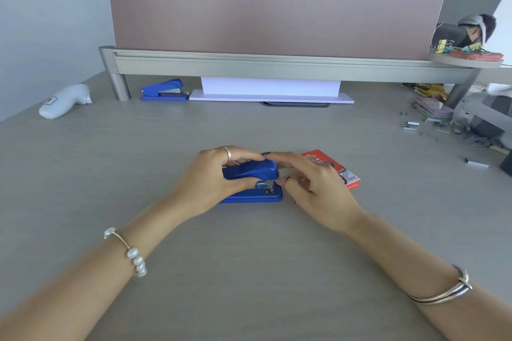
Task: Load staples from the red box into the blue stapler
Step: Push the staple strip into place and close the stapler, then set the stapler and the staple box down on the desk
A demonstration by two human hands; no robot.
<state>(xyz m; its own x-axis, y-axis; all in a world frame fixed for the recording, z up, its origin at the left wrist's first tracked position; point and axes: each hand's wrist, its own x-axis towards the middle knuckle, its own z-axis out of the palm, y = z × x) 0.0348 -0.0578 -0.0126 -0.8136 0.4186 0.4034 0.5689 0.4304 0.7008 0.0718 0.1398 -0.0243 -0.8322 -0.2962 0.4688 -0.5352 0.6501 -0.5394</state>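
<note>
A blue stapler (250,170) stands on the grey desk at the centre, its metal front end pointing right. My left hand (206,178) wraps around its body from the left, thumb near the metal mouth. My right hand (313,183) is at the stapler's front end, index finger resting on the top of its nose and the other fingers curled by the metal mouth. Whether that hand holds staples is hidden. The red staple box (342,171) lies flat just right of the stapler, partly covered by my right hand.
A second blue stapler (163,90) sits at the back under the grey shelf (249,62), beside a white stand (271,91). Several loose staple strips (432,127) litter the right side. A white object (65,101) lies far left. A pink divider (277,5) closes the back.
</note>
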